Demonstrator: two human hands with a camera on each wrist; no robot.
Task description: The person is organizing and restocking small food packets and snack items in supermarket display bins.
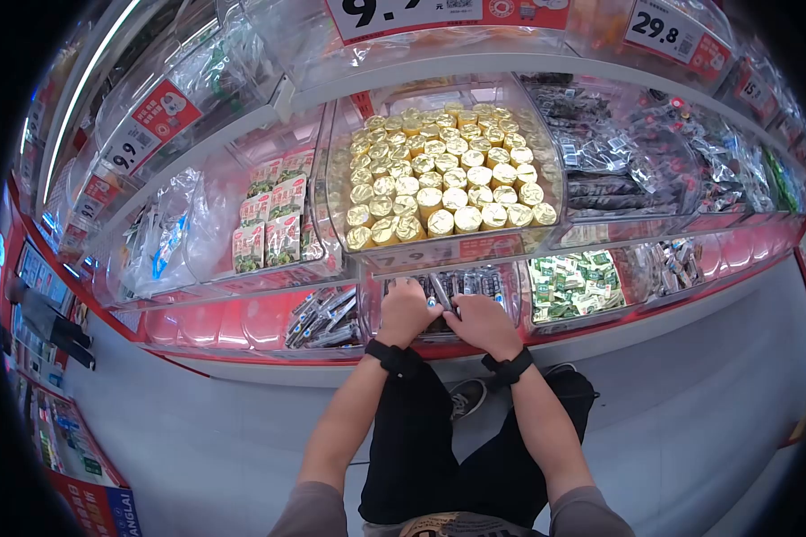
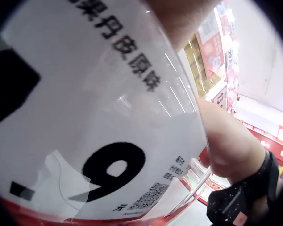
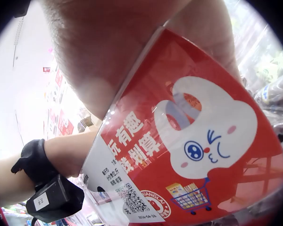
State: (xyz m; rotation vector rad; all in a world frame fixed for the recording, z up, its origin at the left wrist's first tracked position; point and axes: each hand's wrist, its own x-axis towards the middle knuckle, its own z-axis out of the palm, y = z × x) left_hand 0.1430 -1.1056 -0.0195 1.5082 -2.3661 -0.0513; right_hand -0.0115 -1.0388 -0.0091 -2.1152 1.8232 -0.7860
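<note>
Over the front of a lower clear bin (image 1: 510, 315), my left hand (image 1: 407, 315) and right hand (image 1: 482, 324) are close together. A slim, dark wrapped snack stick (image 1: 441, 292) stands slanted between them, its near end by both thumbs. My right hand pinches the stick near that end. The left thumb points toward it; the other left fingers reach forward over the bin and are partly hidden. Similar dark wrapped sticks (image 1: 479, 283) lie in the bin. A price label (image 2: 132, 117) covers most of the left wrist view, and a red rabbit label (image 3: 217, 146) blocks the right one.
Above the hands, a shelf bin holds gold-foil rolls (image 1: 457, 170), its clear front overhanging the lower row. Green-and-white packets (image 1: 578, 282) are to the right, silvery sticks (image 1: 322, 318) to the left. Grey floor (image 1: 242, 430) lies behind; a person (image 1: 54, 322) stands far left.
</note>
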